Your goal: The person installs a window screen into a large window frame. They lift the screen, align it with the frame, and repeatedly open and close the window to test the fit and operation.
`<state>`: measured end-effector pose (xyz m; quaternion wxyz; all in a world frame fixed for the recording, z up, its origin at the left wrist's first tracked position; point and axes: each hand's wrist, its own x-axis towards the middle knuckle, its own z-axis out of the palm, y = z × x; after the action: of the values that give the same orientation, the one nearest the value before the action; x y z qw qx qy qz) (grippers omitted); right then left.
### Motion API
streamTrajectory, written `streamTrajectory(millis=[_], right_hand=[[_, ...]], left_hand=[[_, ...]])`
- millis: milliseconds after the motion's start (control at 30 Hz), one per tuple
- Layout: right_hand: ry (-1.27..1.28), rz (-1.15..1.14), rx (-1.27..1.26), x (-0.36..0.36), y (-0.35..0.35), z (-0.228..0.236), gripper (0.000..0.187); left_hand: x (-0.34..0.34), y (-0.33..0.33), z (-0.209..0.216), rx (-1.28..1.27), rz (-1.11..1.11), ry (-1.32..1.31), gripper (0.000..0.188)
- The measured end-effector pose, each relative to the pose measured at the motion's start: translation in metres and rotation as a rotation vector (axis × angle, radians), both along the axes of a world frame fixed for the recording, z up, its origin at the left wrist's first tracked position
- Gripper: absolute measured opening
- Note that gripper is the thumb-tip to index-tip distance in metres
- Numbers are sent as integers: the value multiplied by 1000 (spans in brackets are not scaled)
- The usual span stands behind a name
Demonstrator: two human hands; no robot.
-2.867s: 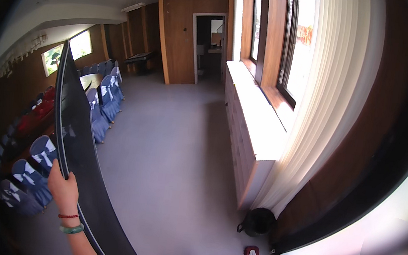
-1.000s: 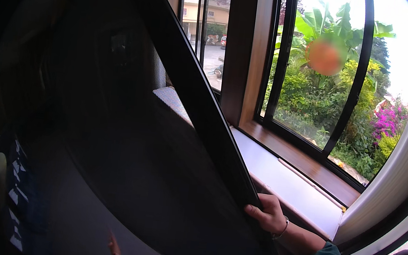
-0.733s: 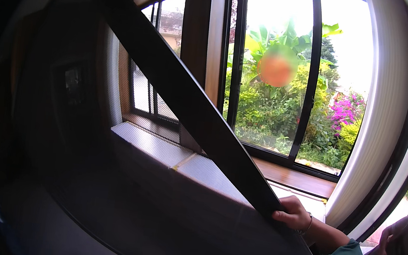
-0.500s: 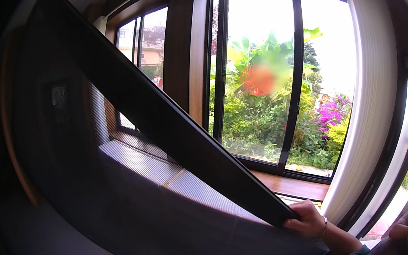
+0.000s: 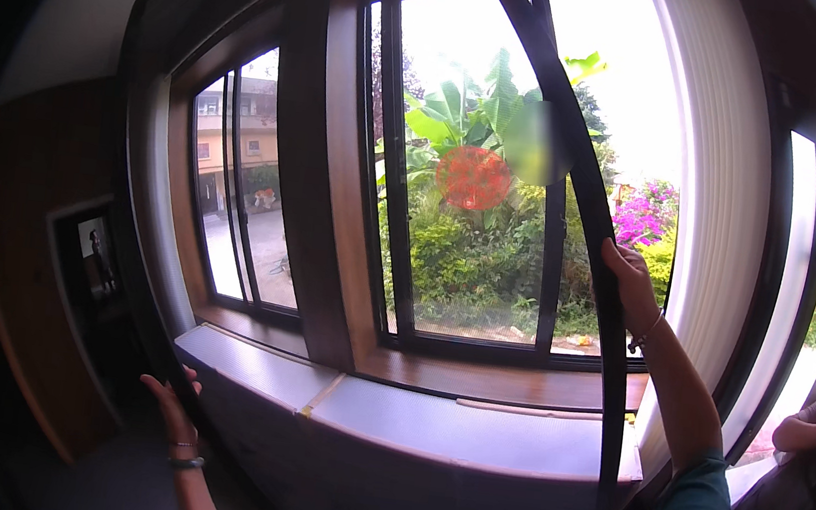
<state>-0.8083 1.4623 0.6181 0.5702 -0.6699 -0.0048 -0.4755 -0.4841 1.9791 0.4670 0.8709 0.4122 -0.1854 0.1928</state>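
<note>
Between my left hand (image 5: 172, 416) and right hand (image 5: 632, 284), the tall black-framed see-through mesh panel (image 5: 596, 201) blocks any straight reach to the long white-topped cabinet (image 5: 468, 439) and the dark-framed glass window (image 5: 471, 272) behind. Right side: pale pleated curtain (image 5: 701, 228), then another person (image 5: 814, 442). Left of my left hand: free air towards the brown wooden wall (image 5: 28, 277).

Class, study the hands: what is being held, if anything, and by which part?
A dark-framed mesh screen. The right hand grips its right edge; the left hand is at its left edge, but whether it grips cannot be told.
</note>
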Motion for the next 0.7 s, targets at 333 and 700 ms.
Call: streamTrajectory(millis=[333,700], right_hand=[[-50,-99,191,12,-146,-62,40],[89,-208,149,-8,-194,-23,45]], left_hand=[[37,-101,-70,550,-155,-32,33],[133,-281,83,555,-324,-77,47]])
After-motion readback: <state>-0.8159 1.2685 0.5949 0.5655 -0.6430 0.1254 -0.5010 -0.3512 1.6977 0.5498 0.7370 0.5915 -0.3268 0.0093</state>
